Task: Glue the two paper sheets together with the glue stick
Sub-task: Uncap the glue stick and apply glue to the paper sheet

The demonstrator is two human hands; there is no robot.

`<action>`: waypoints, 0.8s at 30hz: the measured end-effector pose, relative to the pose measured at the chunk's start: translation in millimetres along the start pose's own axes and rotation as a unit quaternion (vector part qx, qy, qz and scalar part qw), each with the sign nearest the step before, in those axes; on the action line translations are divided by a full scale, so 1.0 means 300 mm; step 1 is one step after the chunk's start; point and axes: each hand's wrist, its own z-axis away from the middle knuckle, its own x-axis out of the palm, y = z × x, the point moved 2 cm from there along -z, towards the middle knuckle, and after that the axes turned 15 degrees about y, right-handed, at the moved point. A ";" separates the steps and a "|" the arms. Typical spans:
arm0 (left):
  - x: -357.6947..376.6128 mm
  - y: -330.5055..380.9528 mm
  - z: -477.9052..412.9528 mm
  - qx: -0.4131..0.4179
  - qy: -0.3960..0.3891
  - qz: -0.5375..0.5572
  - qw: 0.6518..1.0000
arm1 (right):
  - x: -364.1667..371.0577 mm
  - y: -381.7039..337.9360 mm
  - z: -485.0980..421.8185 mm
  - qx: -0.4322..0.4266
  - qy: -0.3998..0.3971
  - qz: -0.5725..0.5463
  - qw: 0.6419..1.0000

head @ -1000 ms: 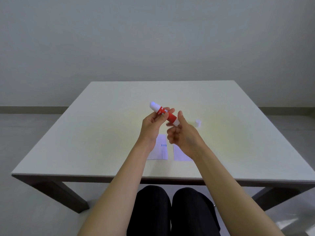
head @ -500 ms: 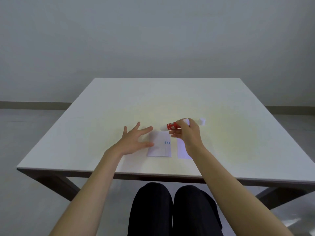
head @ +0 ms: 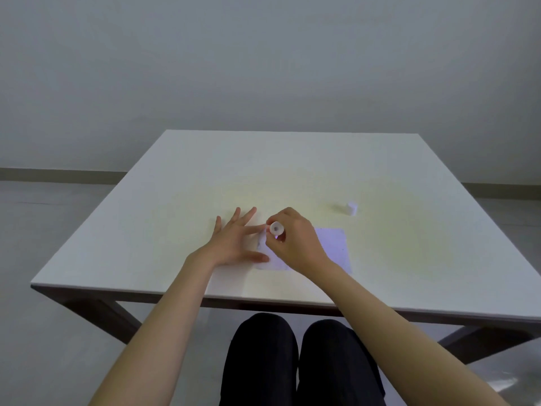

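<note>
Gluing underway: right hand [head: 295, 244] grips upright white-ended glue stick [head: 276, 229]; splayed left hand [head: 234, 244] pins left white paper sheet [head: 270, 263]; joining remains.

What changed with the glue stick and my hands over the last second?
The left hand let go of the glue stick and came down flat onto the left paper sheet. The right hand kept the stick and stood it upright over that sheet. The cap and right paper sheet stayed put.
</note>
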 end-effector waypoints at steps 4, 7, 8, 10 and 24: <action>0.008 -0.010 -0.003 -0.004 -0.004 0.009 1.000 | 0.016 -0.021 0.018 -0.027 -0.055 -0.022 0.998; 0.000 0.000 0.000 -0.012 -0.015 0.001 1.000 | -0.024 0.025 -0.026 0.009 -0.011 -0.016 1.000; -0.005 0.003 0.002 -0.015 -0.018 -0.008 1.000 | -0.046 0.047 -0.041 0.039 0.011 -0.010 0.999; -0.011 0.007 0.003 -0.015 -0.024 -0.029 0.999 | -0.074 0.078 -0.049 0.081 0.038 -0.006 0.996; -0.011 0.009 0.013 -0.024 -0.038 -0.033 0.998 | -0.111 0.083 -0.005 0.122 0.017 -0.067 0.990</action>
